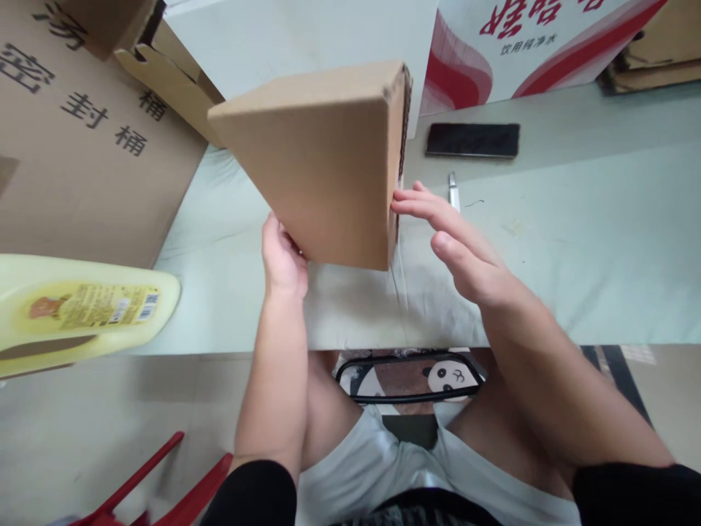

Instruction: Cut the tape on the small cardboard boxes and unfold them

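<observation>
A brown cardboard box point(328, 175) stands tilted over the pale green tabletop, its broad plain side towards me. My left hand point(285, 257) grips its lower left edge, with the fingers hidden behind and under the cardboard. On the other side, my right hand point(452, 237) has its fingers stretched out, the fingertips touching the box's right edge. Just beyond that hand lies a small white and silver tool point(453, 192), perhaps a utility knife. A dark phone point(472, 140) rests farther back on the table.
A large printed carton point(82, 168) fills the left side, near a yellow jug point(82, 314) at the table's front left. White and red cartons point(307, 36) line the back. Folded cardboard point(657, 62) sits back right. Below left is a red stool or chair point(142, 475).
</observation>
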`<state>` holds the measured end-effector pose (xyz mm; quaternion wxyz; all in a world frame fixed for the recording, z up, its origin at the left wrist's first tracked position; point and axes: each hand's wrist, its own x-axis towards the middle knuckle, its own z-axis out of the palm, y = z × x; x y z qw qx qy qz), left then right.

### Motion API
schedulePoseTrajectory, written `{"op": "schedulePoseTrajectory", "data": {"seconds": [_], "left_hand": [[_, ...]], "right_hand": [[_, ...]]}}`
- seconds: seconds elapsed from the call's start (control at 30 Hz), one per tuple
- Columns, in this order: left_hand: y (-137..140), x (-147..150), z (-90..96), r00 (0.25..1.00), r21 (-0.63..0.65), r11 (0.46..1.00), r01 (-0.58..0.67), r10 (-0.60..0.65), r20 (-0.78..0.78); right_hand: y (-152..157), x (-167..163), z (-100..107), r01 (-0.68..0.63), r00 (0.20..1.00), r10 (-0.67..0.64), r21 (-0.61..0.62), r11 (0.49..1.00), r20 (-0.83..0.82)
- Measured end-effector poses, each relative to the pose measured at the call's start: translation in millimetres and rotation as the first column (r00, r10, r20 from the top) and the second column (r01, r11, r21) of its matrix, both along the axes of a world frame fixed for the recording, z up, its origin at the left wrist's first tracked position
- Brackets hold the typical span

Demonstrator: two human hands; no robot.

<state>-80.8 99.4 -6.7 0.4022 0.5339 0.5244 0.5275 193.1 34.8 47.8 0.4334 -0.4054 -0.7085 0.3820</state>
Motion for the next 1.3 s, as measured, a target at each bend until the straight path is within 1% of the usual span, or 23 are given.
{"op": "schedulePoseTrajectory", "data": {"seconds": [0.07, 0.17, 0.23, 0.3, 0.37, 0.43, 0.5, 0.57, 0.63, 0.77, 0.8, 0.83, 0.9, 0.93, 0.97, 1.0, 1.03, 1.07, 1.1, 1.13, 1.17, 1.23, 1.3], "left_hand": [[-6, 10, 7.5, 0.99, -0.058, 0.99, 0.13, -0.127, 0.054], [-13, 20, 15.0, 0.959, -0.13, 0.955, 0.268, -0.251, 0.135], [-17, 25, 16.8, 0.937, -0.217, 0.917, 0.335, -0.3, 0.179], [-21, 27, 17.6, 0.922, -0.325, 0.866, 0.38, -0.325, 0.212], [-25, 27, 18.9, 0.903, -0.434, 0.792, 0.43, -0.368, 0.223], [-29, 26, 20.6, 0.864, -0.533, 0.688, 0.491, -0.46, 0.203], [-32, 26, 21.9, 0.796, -0.61, 0.581, 0.538, -0.588, 0.142], [-33, 27, 23.0, 0.728, -0.66, 0.518, 0.545, -0.682, 0.066], [-32, 27, 25.3, 0.707, -0.681, 0.529, 0.506, -0.707, -0.023], [-25, 24, 34.7, 0.738, -0.66, 0.628, 0.412, -0.655, -0.163], [-23, 22, 36.9, 0.758, -0.643, 0.665, 0.38, -0.623, -0.196], [-21, 20, 38.5, 0.791, -0.61, 0.718, 0.335, -0.566, -0.232], [-18, 19, 39.7, 0.89, -0.452, 0.871, 0.193, -0.349, -0.292], [-17, 20, 39.6, 0.936, -0.316, 0.943, 0.101, -0.198, -0.292], [-17, 22, 39.6, 0.965, -0.146, 0.989, 0.001, -0.039, -0.26], [-17, 24, 40.1, 0.975, 0.041, 0.995, -0.094, 0.1, -0.199], [-18, 27, 41.3, 0.972, 0.22, 0.962, -0.162, 0.194, -0.13], [-19, 30, 43.3, 0.97, 0.376, 0.908, -0.186, 0.23, -0.074], [-22, 33, 46.1, 0.976, 0.495, 0.854, -0.161, 0.212, -0.049], [-24, 36, 49.4, 0.986, 0.572, 0.815, -0.089, 0.153, -0.066], [-27, 38, 52.8, 0.99, 0.606, 0.795, 0.019, 0.07, -0.123], [-32, 42, 58.6, 0.957, 0.571, 0.787, 0.233, -0.082, -0.278], [-36, 45, 62.1, 0.911, 0.476, 0.814, 0.331, -0.146, -0.385]], "right_hand": [[-3, 0, 9, -0.017, 0.999, 0.015, 0.093, 0.995, 0.032], [-9, 1, 18, 0.024, 0.999, -0.032, 0.232, 0.973, 0.029], [-13, 2, 22, 0.072, 0.997, -0.074, 0.28, 0.957, -0.003], [-18, 6, 27, 0.095, 0.995, -0.096, 0.286, 0.953, -0.012], [-21, 10, 33, 0.101, 0.993, -0.115, 0.276, 0.956, 0.037], [-24, 14, 41, 0.087, 0.982, -0.127, 0.262, 0.961, 0.141], [-26, 18, 49, 0.064, 0.963, -0.123, 0.24, 0.969, 0.241], [-28, 21, 55, 0.027, 0.946, -0.095, 0.214, 0.976, 0.311], [-29, 22, 56, -0.029, 0.932, -0.045, 0.197, 0.98, 0.359], [-31, 18, 49, -0.081, 0.902, -0.019, 0.213, 0.974, 0.431], [-31, 16, 46, -0.079, 0.901, -0.026, 0.223, 0.972, 0.433], [-31, 14, 44, -0.075, 0.903, -0.031, 0.228, 0.971, 0.429], [-30, 9, 40, -0.07, 0.915, -0.027, 0.223, 0.972, 0.403], [-29, 6, 38, -0.071, 0.923, -0.018, 0.215, 0.974, 0.385], [-28, 4, 38, -0.078, 0.93, -0.005, 0.209, 0.975, 0.368], [-27, 2, 37, -0.091, 0.933, 0.012, 0.203, 0.975, 0.36], [-27, 0, 37, -0.113, 0.932, 0.033, 0.2, 0.973, 0.362], [-27, -1, 37, -0.137, 0.926, 0.056, 0.194, 0.971, 0.374], [-27, -3, 37, -0.16, 0.916, 0.077, 0.184, 0.97, 0.395], [-28, -4, 38, -0.181, 0.904, 0.095, 0.172, 0.968, 0.416], [-28, -6, 38, -0.196, 0.893, 0.109, 0.158, 0.968, 0.437], [-29, -8, 38, -0.202, 0.882, 0.114, 0.149, 0.968, 0.456], [-30, -8, 37, -0.181, 0.884, 0.085, 0.169, 0.969, 0.461]]}}
